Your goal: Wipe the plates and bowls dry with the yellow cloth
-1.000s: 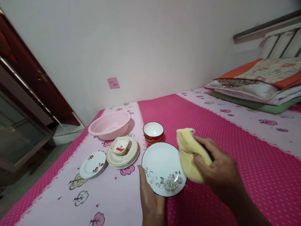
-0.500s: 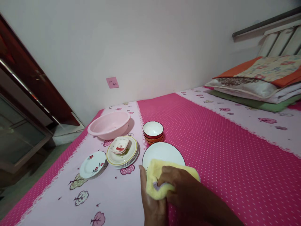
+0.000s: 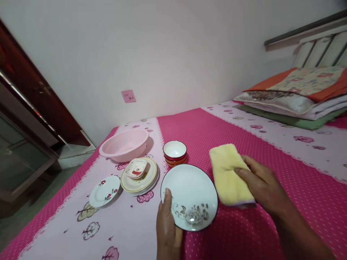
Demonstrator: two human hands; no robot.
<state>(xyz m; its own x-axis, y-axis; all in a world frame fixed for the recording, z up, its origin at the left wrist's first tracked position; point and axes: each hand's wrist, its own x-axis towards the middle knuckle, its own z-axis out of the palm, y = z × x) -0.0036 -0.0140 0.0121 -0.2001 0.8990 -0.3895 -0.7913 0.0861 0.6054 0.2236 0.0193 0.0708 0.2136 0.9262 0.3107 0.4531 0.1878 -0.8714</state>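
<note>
My left hand grips the near left rim of a white plate with a dark edge and a grey flower pattern, thumb on top of the rim. The plate sits slightly tilted over the pink dotted bedspread. My right hand lies to the right of the plate, fingers pressed on a folded yellow cloth that rests on the bedspread beside the plate. The cloth is clear of the plate.
Behind the plate stand stacked red bowls. To the left are a stack of yellow-rimmed plates with a small square dish on top, small flowered plates and a pink basin. Folded bedding lies far right.
My right hand has swept the yellow cloth off the plate's near part and moved it right, onto the bedspread. The plate's flower pattern shows again. My left hand keeps its hold.
</note>
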